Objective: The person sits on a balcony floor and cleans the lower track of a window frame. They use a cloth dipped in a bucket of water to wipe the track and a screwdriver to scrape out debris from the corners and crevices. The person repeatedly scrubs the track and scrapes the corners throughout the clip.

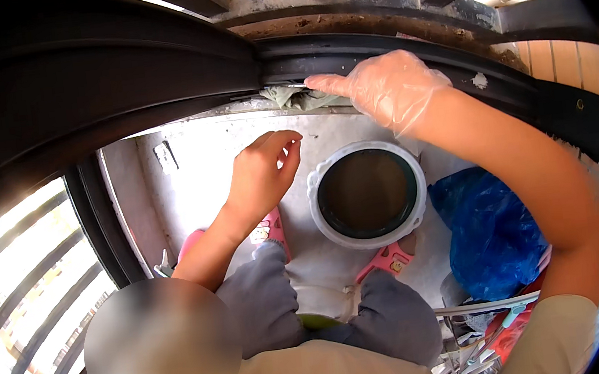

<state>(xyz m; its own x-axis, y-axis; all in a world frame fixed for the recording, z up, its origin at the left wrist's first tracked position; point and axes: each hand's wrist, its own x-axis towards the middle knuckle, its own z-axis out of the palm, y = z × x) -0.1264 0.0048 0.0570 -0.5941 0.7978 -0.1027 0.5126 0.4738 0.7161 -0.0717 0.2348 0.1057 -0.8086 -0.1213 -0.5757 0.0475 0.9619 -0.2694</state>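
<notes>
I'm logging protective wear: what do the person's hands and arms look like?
The right hand wears a thin, clear, wrinkled plastic glove; the left hand looks bare. A short tan sleeve shows on the right arm; the left one is hidden.

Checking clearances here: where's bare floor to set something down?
Widest in view: the floor between the left hand and the small black-and-white item. Narrower: between the round tub and blue plastic bag. Pink slippers crowd the tub's near side.

bright daylight — glare at left, curved edges
</notes>
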